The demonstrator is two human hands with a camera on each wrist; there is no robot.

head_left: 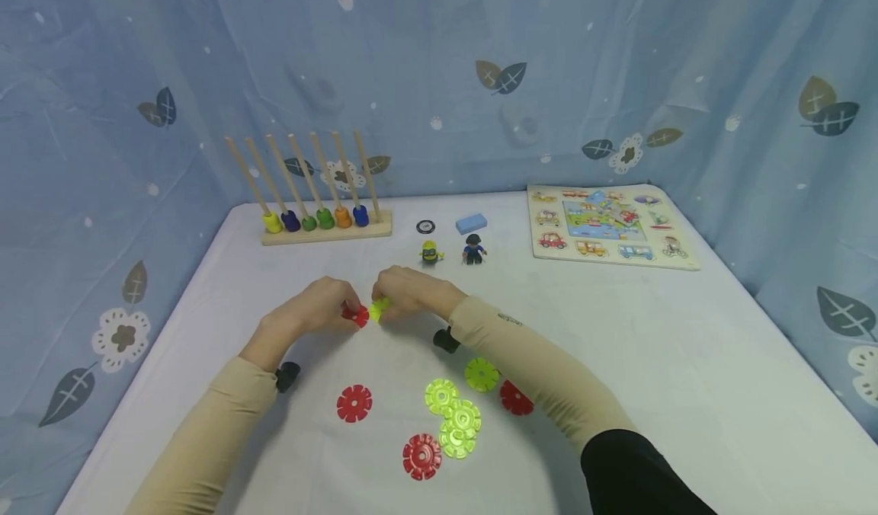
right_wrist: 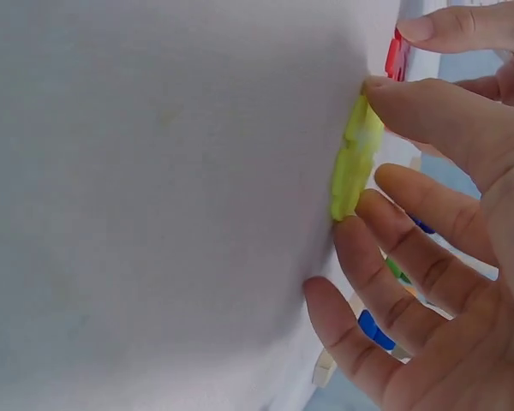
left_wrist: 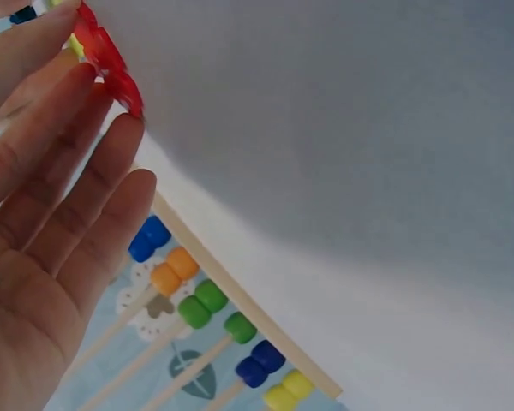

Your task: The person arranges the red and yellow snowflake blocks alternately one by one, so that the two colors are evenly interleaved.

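My left hand pinches a red notched plastic disc between thumb and fingertips; the left wrist view shows that red disc edge-on. Close to its right, my right hand pinches a yellow-green notched disc. In the right wrist view the yellow-green disc stands on edge between thumb and fingers, with the red disc just beyond. Nearer me lie loose red discs and a cluster of yellow-green discs. Another red disc is partly hidden by the right sleeve.
A wooden peg rack with coloured beads stands at the back left. Behind the hands are a yellow toy figure, a dark-capped figure, a blue block and a black round piece. A picture puzzle board lies back right.
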